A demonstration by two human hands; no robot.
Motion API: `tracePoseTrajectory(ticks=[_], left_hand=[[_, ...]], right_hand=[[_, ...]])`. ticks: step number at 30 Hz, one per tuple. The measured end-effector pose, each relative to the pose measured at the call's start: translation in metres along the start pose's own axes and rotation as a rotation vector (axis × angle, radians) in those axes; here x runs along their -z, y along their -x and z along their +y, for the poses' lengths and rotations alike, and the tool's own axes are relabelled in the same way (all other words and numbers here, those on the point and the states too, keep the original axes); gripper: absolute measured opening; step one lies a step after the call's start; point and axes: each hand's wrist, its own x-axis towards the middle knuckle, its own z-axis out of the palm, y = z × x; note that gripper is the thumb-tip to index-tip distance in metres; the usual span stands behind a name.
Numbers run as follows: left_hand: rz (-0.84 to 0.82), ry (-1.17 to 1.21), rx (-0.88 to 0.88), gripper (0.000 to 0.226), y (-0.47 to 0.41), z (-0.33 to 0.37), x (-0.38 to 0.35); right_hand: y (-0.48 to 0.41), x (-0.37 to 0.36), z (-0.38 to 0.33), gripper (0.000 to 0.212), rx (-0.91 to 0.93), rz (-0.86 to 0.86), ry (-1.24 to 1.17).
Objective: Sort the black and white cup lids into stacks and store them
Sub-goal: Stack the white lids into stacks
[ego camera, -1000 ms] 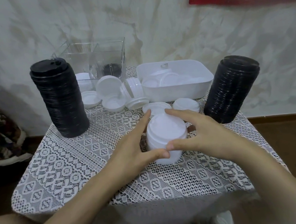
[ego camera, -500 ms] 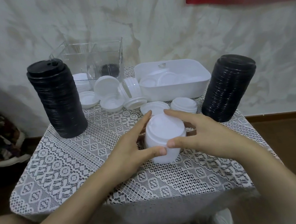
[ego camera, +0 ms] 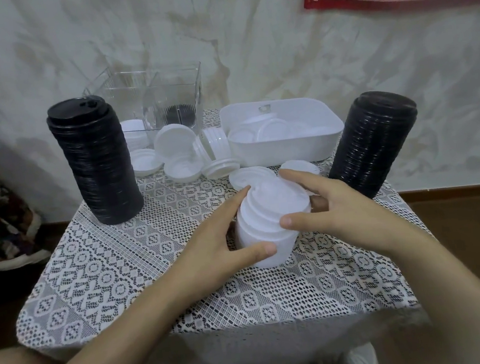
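A short stack of white lids stands in the middle of the lace-covered table. My left hand cups its left side, thumb across the lower front and forefinger up the back edge. My right hand grips its right side, thumb on the front rim and fingers over the top. Two tall stacks of black lids stand upright: one at the left, one at the right. Loose white lids lie scattered behind the stack.
A white tub with white lids inside sits at the back centre. Behind the left black stack is a clear box holding a few black and white lids. A wall runs close behind; the table edges drop off on the left, right and front.
Both hands keep their hold on the white stack. The stack's upper lids have tipped slightly, and my thumbs have parted: the left lower, the right higher on the rim.
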Motion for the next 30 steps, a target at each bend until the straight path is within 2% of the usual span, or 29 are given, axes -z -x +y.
tracePoseTrajectory(ticks=[3, 7, 17, 20, 25, 30], left_hand=[[0.004, -0.001, -0.01, 0.08, 0.0, 0.001, 0.0], [0.018, 0.001, 0.007, 0.079, -0.001, 0.0, -0.001], [0.031, 0.045, 0.05, 0.09, -0.002, -0.003, -0.005], [0.026, 0.076, 0.066, 0.103, -0.003, -0.004, -0.002], [-0.03, 0.095, 0.043, 0.079, -0.003, -0.001, 0.005], [-0.036, 0.081, 0.044, 0.079, -0.002, -0.002, 0.007]], right_hand=[[-0.002, -0.004, 0.002, 0.096, 0.005, -0.009, 0.024], [-0.005, -0.01, 0.005, 0.098, 0.026, 0.001, 0.082], [-0.005, -0.007, 0.004, 0.094, 0.0, -0.075, 0.131], [-0.005, -0.008, 0.003, 0.095, 0.001, -0.075, 0.137], [0.0, -0.004, 0.002, 0.09, -0.01, -0.114, 0.071], [0.004, -0.005, 0.007, 0.071, 0.021, -0.086, -0.02]])
